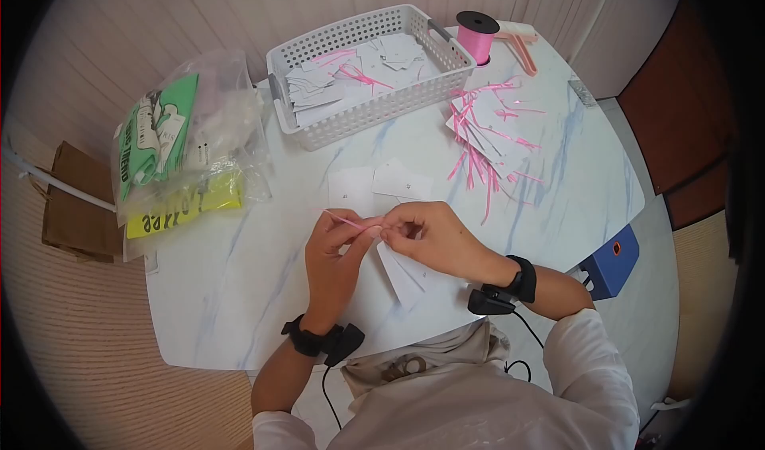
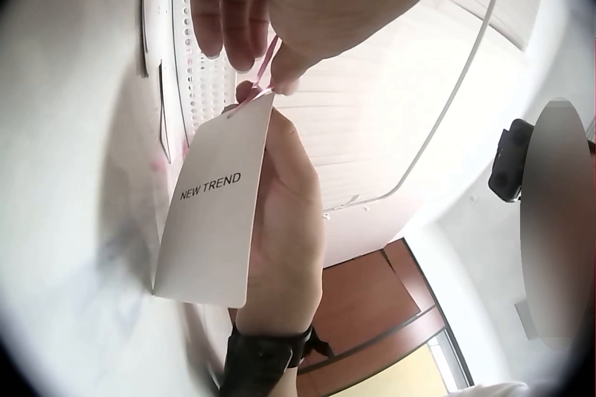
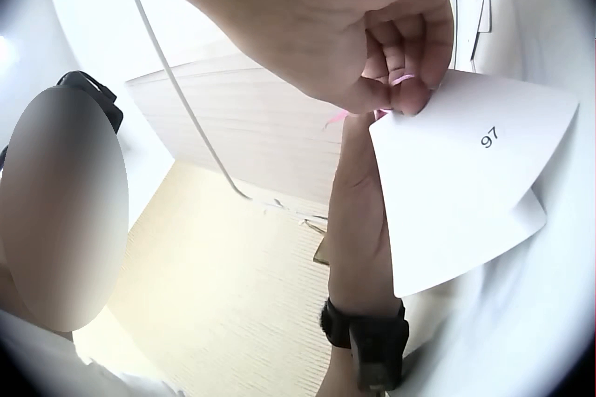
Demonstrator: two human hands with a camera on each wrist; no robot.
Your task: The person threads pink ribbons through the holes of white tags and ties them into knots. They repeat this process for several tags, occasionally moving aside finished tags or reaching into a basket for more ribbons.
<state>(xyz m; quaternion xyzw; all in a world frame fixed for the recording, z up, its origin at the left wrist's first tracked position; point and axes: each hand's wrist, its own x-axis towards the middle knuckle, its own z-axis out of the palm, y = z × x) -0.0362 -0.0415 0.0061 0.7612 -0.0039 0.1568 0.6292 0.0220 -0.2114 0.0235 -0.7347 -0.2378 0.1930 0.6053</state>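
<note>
In the head view my left hand (image 1: pixel 335 251) and right hand (image 1: pixel 434 235) meet over the near half of the table. A thin pink ribbon (image 1: pixel 344 220) is pinched between the left thumb and fingers, its loose end pointing up and left. My right fingertips pinch the ribbon close to the top of white paper tags (image 1: pixel 402 279), which hang below. One tag (image 2: pixel 216 201) reads "NEW TREND" in the left wrist view; a tag face (image 3: pixel 466 164) in the right wrist view bears a printed number, with another tag's corner behind it. Fingers partly hide the ribbon's path.
Two white tags (image 1: pixel 348 185) lie just beyond my hands. A white basket (image 1: pixel 351 131) with tags stands at the back, beside a pink ribbon spool (image 1: pixel 476 40) and orange-handled scissors (image 1: pixel 522 54). Ribboned tags (image 1: pixel 486 143) are piled right; plastic bags (image 1: pixel 191 147) sit left.
</note>
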